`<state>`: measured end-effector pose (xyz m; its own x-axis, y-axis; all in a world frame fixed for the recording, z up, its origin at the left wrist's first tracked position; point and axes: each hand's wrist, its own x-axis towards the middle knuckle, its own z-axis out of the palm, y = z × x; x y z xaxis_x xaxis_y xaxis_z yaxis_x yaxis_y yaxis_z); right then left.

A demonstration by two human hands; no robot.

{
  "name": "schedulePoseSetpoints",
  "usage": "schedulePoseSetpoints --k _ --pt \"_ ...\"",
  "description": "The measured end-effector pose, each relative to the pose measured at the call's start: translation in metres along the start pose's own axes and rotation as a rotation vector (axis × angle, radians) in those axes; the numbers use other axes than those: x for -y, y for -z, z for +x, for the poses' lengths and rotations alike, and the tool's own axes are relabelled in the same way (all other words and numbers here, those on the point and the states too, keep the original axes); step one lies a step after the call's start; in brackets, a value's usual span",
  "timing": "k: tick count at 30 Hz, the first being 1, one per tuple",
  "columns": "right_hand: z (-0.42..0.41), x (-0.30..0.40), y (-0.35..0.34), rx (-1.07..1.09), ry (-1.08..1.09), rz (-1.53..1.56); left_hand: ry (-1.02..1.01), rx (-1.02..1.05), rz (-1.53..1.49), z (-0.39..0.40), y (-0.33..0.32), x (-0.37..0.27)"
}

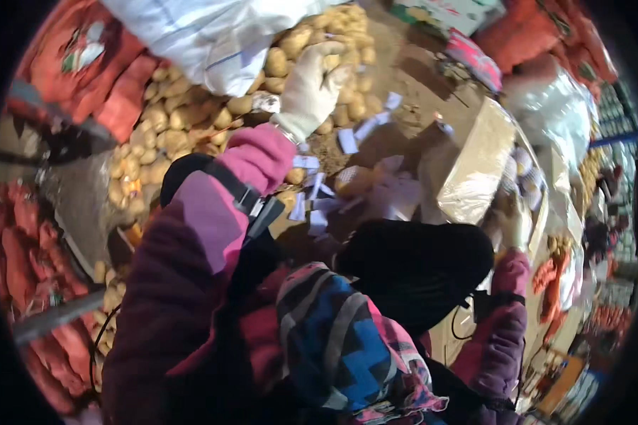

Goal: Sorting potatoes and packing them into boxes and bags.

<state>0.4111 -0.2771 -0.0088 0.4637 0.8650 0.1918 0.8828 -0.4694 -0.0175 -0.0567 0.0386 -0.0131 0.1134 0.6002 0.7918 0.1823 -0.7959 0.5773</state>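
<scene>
My left hand (311,87), in a white glove, reaches over a heap of potatoes (170,117). Its thumb and forefinger curve around a potato (330,62); whether they grip it I cannot tell. On the far right, my right hand (517,226), gloved too, dips into a cardboard box (478,159) with clear film or tape on its side. Potatoes in white foam net sleeves (522,162) lie in the box beside its fingers. Those fingertips are blurred and in shadow, so their grip does not show.
A white woven sack (207,42) lies over the potatoes at the back. Pale strips (319,204) litter the floor before me. Red sacks (80,69) stand at the left, with more red sacks (526,37) at the back right. Clear plastic film (553,111) lies beyond the box.
</scene>
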Motion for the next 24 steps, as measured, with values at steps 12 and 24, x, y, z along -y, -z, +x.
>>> schedulePoseSetpoints --k 12,24 --pt "0.122 0.354 -0.114 0.499 0.647 0.078 0.81 0.061 -0.04 -0.031 0.051 0.055" --pt "0.063 0.381 -0.236 0.878 0.133 1.104 1.271 0.179 -0.102 -0.094 0.054 0.015"
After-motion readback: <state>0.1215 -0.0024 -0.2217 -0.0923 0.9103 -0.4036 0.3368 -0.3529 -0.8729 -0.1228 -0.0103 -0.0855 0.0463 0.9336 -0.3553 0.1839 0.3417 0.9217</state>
